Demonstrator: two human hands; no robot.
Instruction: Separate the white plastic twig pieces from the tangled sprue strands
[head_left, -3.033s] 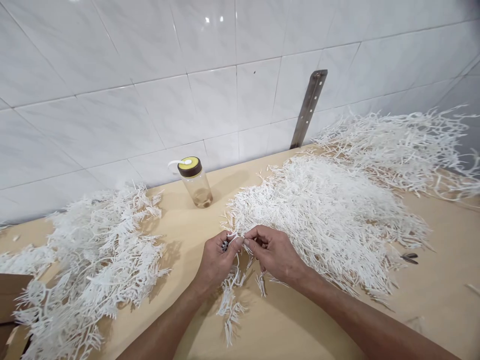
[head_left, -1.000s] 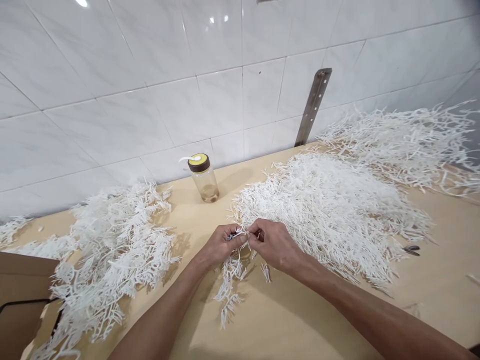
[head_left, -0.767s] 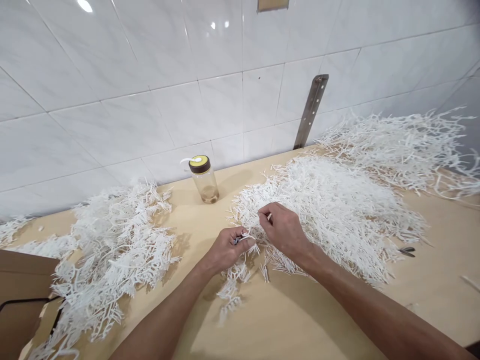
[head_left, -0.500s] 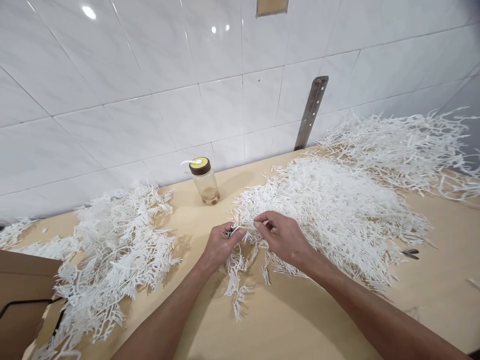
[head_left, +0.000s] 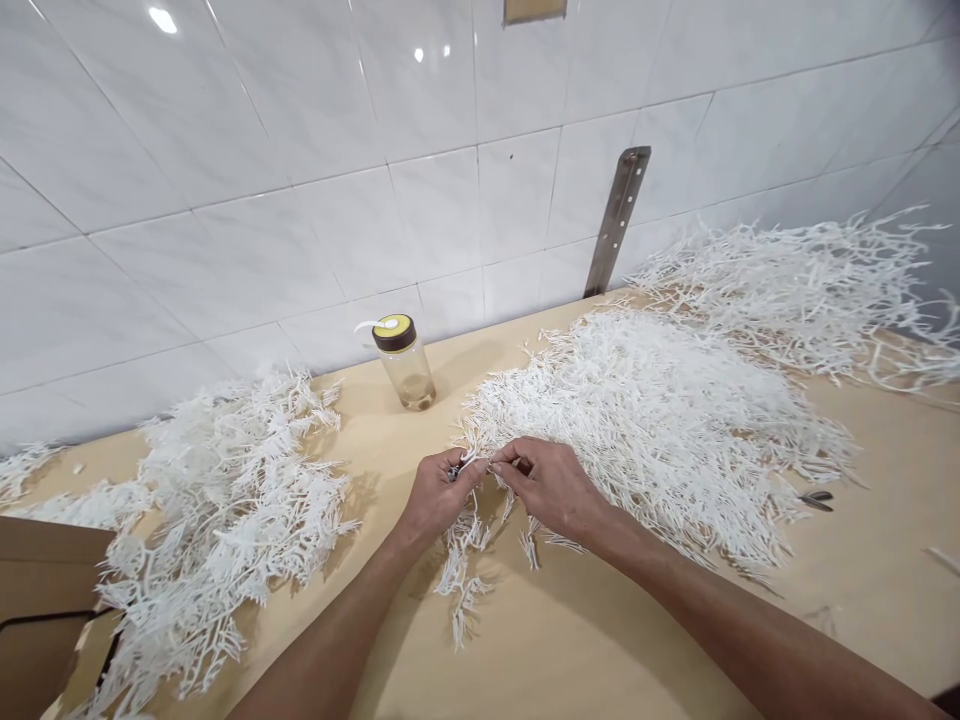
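Note:
My left hand [head_left: 444,492] is closed on a white branched strand [head_left: 466,560], whose feathery ends hang below the fingers onto the table. A small dark item, too small to make out, shows within its curled fingers. My right hand [head_left: 546,484] is pinched at the same strand, its fingertips touching or nearly touching my left thumb. Directly behind and to the right of both hands spreads a large heap of short white pieces [head_left: 645,400]. On the left side lies a pile of white branched strands [head_left: 225,500].
A clear bottle [head_left: 409,375] with a yellow and black lid stands near the tiled wall [head_left: 315,240]. Longer white strands [head_left: 795,280] lie at the back right. A cardboard box [head_left: 52,590] is at the lower left; a small dark tool [head_left: 816,500] lies on the right.
My right hand has moved left and its fingertips now meet my left hand at the strand. The camera view has shifted slightly.

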